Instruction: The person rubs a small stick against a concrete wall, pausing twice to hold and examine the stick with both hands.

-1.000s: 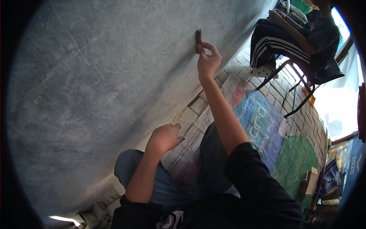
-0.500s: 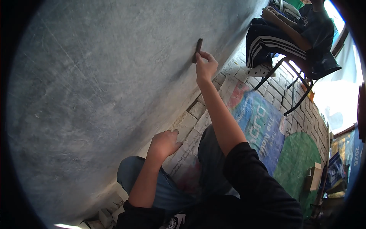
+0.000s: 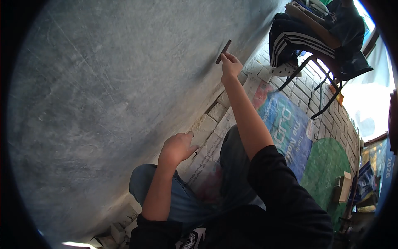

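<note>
My right hand pinches a thin dark brown strip between thumb and fingers. The strip is tilted and lies at or very close to the grey wall; whether it touches cannot be made out. Over my bent knee, beside the wall's lower part, my left hand hangs with its thumb apart from the fingers and nothing in it. Light scratches and smears mark the wall's surface.
A person in striped trousers sits on a metal-legged chair to the upper right. Printed banner sheet and a green mat cover the paving. A small cardboard box stands at the right; rubble lies at the wall's foot.
My right hand has moved a little right and up along the wall, and the strip now leans more to the right. The left hand has shifted slightly upward in view, still holding nothing.
</note>
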Action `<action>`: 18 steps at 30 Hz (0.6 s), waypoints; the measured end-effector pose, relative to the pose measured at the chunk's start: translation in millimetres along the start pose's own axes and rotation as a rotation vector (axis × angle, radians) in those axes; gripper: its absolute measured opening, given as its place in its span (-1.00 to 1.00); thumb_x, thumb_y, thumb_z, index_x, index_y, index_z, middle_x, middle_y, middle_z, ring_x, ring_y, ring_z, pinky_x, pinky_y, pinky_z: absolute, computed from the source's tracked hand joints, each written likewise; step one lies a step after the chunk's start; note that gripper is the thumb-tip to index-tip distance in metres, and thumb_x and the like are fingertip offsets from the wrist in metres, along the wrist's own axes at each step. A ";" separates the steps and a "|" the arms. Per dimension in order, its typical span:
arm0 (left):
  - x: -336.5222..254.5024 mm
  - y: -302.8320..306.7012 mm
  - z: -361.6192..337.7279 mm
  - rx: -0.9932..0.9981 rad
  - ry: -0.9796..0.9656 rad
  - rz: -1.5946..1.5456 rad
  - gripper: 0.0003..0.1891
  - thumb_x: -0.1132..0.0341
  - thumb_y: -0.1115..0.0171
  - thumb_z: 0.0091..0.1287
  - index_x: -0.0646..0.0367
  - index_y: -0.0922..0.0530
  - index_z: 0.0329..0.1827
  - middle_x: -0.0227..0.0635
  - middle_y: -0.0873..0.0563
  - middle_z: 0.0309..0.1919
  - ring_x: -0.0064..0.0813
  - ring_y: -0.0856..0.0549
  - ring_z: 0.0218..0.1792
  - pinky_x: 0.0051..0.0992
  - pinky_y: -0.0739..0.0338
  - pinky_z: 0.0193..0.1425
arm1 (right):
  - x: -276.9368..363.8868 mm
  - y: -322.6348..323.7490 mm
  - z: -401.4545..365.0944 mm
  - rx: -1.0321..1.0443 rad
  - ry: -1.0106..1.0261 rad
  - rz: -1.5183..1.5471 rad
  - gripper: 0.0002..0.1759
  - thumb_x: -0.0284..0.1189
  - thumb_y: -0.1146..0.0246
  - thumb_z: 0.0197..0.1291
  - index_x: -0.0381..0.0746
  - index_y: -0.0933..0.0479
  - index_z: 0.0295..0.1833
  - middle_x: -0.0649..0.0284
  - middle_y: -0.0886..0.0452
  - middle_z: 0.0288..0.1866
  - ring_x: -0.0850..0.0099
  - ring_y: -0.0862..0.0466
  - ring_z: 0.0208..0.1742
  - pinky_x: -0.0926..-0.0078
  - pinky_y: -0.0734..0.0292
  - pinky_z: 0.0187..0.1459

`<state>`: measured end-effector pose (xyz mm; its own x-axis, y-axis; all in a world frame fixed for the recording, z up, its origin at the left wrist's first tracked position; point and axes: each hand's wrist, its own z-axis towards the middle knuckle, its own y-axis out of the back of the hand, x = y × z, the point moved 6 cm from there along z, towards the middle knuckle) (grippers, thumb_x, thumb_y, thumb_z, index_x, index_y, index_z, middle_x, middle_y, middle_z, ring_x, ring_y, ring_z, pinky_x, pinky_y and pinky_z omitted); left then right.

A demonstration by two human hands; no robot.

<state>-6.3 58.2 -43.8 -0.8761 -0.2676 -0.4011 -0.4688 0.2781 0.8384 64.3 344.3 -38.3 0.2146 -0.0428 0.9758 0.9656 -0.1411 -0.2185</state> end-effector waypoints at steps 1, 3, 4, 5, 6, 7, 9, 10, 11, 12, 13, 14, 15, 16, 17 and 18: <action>0.9 0.0 -0.4 0.019 0.022 0.013 -0.54 0.08 -0.21 0.14 0.16 -0.48 0.04 -0.07 -0.65 -0.21 -0.15 -0.62 -0.12 -0.30 -0.47 -0.02 | -0.5 -1.0 -0.6 0.018 0.011 -0.013 -0.77 -0.50 -0.31 0.01 -0.31 -0.59 -0.16 0.26 -0.63 -0.30 0.53 -0.56 -0.27 0.57 -0.42 -0.17; -1.4 2.4 -1.7 0.022 0.021 0.001 -0.54 0.08 -0.21 0.14 0.16 -0.48 0.04 -0.07 -0.65 -0.21 -0.15 -0.62 -0.12 -0.30 -0.47 -0.01 | -2.2 -3.4 -1.6 0.055 -0.006 0.007 -0.77 -0.51 -0.31 0.01 -0.31 -0.59 -0.16 0.27 -0.63 -0.30 0.54 -0.55 -0.28 0.58 -0.41 -0.18; -2.0 3.5 -2.1 0.021 0.013 -0.013 -0.53 0.08 -0.21 0.14 0.16 -0.48 0.05 -0.07 -0.65 -0.20 -0.15 -0.62 -0.11 -0.30 -0.47 -0.01 | -2.5 -6.2 -1.5 0.092 -0.015 0.027 -0.76 -0.51 -0.31 0.00 -0.31 -0.59 -0.16 0.28 -0.62 -0.30 0.55 -0.54 -0.29 0.60 -0.40 -0.20; -1.4 3.4 -2.6 0.019 0.016 -0.015 -0.53 0.08 -0.21 0.14 0.16 -0.48 0.05 -0.07 -0.65 -0.20 -0.15 -0.62 -0.11 -0.30 -0.47 -0.01 | -2.2 -5.7 -1.1 0.095 -0.015 0.026 -0.76 -0.51 -0.31 0.00 -0.31 -0.59 -0.16 0.28 -0.62 -0.30 0.55 -0.54 -0.29 0.60 -0.40 -0.20; -1.5 3.1 -2.4 0.022 0.015 -0.014 -0.53 0.08 -0.21 0.14 0.16 -0.48 0.05 -0.07 -0.65 -0.20 -0.15 -0.62 -0.11 -0.30 -0.47 -0.01 | -0.5 -5.9 -0.4 0.125 -0.001 0.016 -0.76 -0.51 -0.31 0.00 -0.32 -0.59 -0.16 0.27 -0.62 -0.30 0.56 -0.54 -0.30 0.61 -0.40 -0.20; -2.0 3.0 -1.7 0.024 0.011 -0.012 -0.53 0.08 -0.21 0.14 0.16 -0.47 0.05 -0.07 -0.65 -0.20 -0.16 -0.62 -0.10 -0.30 -0.47 0.00 | 3.4 -6.3 -1.4 0.154 0.014 0.006 -0.76 -0.51 -0.32 0.00 -0.33 -0.59 -0.16 0.27 -0.62 -0.31 0.56 -0.54 -0.30 0.62 -0.40 -0.21; -1.4 3.5 -1.5 0.016 0.003 -0.020 -0.53 0.08 -0.21 0.14 0.15 -0.47 0.05 -0.07 -0.65 -0.20 -0.16 -0.62 -0.10 -0.31 -0.47 0.00 | 12.9 -4.1 -2.7 0.148 0.056 0.068 -0.76 -0.50 -0.32 0.00 -0.33 -0.58 -0.17 0.27 -0.62 -0.32 0.57 -0.54 -0.30 0.64 -0.39 -0.22; -0.5 4.0 -1.5 0.009 0.002 -0.027 -0.53 0.08 -0.21 0.14 0.15 -0.47 0.05 -0.07 -0.65 -0.20 -0.15 -0.62 -0.10 -0.31 -0.47 0.00 | 22.1 -3.6 -7.0 0.146 0.092 0.132 -0.76 -0.50 -0.32 0.00 -0.34 -0.58 -0.17 0.27 -0.62 -0.32 0.58 -0.54 -0.30 0.65 -0.38 -0.22; 0.2 4.6 -1.2 0.004 0.003 -0.029 -0.53 0.08 -0.21 0.14 0.15 -0.47 0.05 -0.07 -0.65 -0.20 -0.15 -0.62 -0.10 -0.31 -0.47 0.00 | 28.2 -3.7 -12.4 0.151 0.096 0.132 -0.76 -0.50 -0.32 0.00 -0.34 -0.58 -0.17 0.27 -0.62 -0.32 0.58 -0.54 -0.30 0.65 -0.38 -0.22; 1.0 4.6 -1.3 0.002 0.007 -0.025 -0.53 0.08 -0.21 0.14 0.15 -0.47 0.06 -0.07 -0.65 -0.20 -0.15 -0.62 -0.10 -0.31 -0.47 0.01 | 35.3 -3.2 -19.2 0.163 0.132 0.110 -0.76 -0.49 -0.32 0.01 -0.34 -0.58 -0.18 0.26 -0.62 -0.32 0.58 -0.55 -0.31 0.65 -0.39 -0.24; 1.1 5.0 -1.1 0.000 0.011 -0.019 -0.52 0.07 -0.21 0.14 0.15 -0.47 0.06 -0.07 -0.65 -0.19 -0.15 -0.62 -0.10 -0.31 -0.47 0.01 | 44.3 -2.3 -27.7 0.175 0.168 0.088 -0.76 -0.48 -0.31 0.01 -0.34 -0.57 -0.18 0.25 -0.63 -0.32 0.58 -0.56 -0.31 0.64 -0.40 -0.26; 0.4 5.8 -1.2 -0.002 0.011 -0.019 -0.52 0.07 -0.21 0.14 0.15 -0.47 0.06 -0.07 -0.65 -0.19 -0.15 -0.62 -0.10 -0.31 -0.47 0.01 | 51.7 -3.1 -40.1 0.176 0.170 0.090 -0.76 -0.48 -0.31 0.01 -0.34 -0.57 -0.18 0.25 -0.63 -0.32 0.58 -0.56 -0.31 0.64 -0.40 -0.26; -0.1 6.5 -1.4 -0.001 0.021 -0.020 -0.52 0.07 -0.21 0.14 0.15 -0.47 0.06 -0.07 -0.65 -0.19 -0.15 -0.62 -0.10 -0.31 -0.47 0.01 | 61.7 -13.1 -57.4 0.305 0.249 0.128 -0.74 -0.44 -0.33 0.01 -0.33 -0.58 -0.17 0.31 -0.62 -0.32 0.61 -0.53 -0.33 0.68 -0.38 -0.29; -0.7 6.2 -1.8 0.004 0.031 -0.020 -0.52 0.07 -0.21 0.14 0.15 -0.47 0.07 -0.07 -0.65 -0.18 -0.15 -0.63 -0.11 -0.31 -0.47 0.01 | 71.1 -22.9 -73.5 0.432 0.325 0.166 -0.71 -0.39 -0.36 0.01 -0.32 -0.58 -0.16 0.37 -0.61 -0.32 0.64 -0.50 -0.36 0.72 -0.35 -0.32; -1.5 5.8 -1.6 0.009 0.030 -0.016 -0.52 0.07 -0.21 0.14 0.15 -0.47 0.07 -0.07 -0.65 -0.18 -0.15 -0.63 -0.11 -0.31 -0.47 0.01 | 73.1 -25.9 -80.9 0.426 0.323 0.168 -0.71 -0.39 -0.36 0.01 -0.32 -0.58 -0.16 0.37 -0.61 -0.32 0.64 -0.50 -0.36 0.72 -0.35 -0.32; -1.6 5.8 -1.2 0.014 0.035 -0.013 -0.52 0.07 -0.22 0.14 0.16 -0.47 0.07 -0.07 -0.65 -0.18 -0.15 -0.63 -0.11 -0.31 -0.48 0.00 | 78.1 -32.0 -91.1 0.471 0.398 0.067 -0.73 -0.41 -0.35 0.01 -0.32 -0.58 -0.18 0.35 -0.61 -0.32 0.64 -0.52 -0.35 0.72 -0.36 -0.32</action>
<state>-7.5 59.1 -37.8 -0.8654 -0.3034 -0.3987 -0.4821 0.2875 0.8276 36.7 255.3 43.9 0.2935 -0.4144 0.8615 0.9325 0.3227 -0.1625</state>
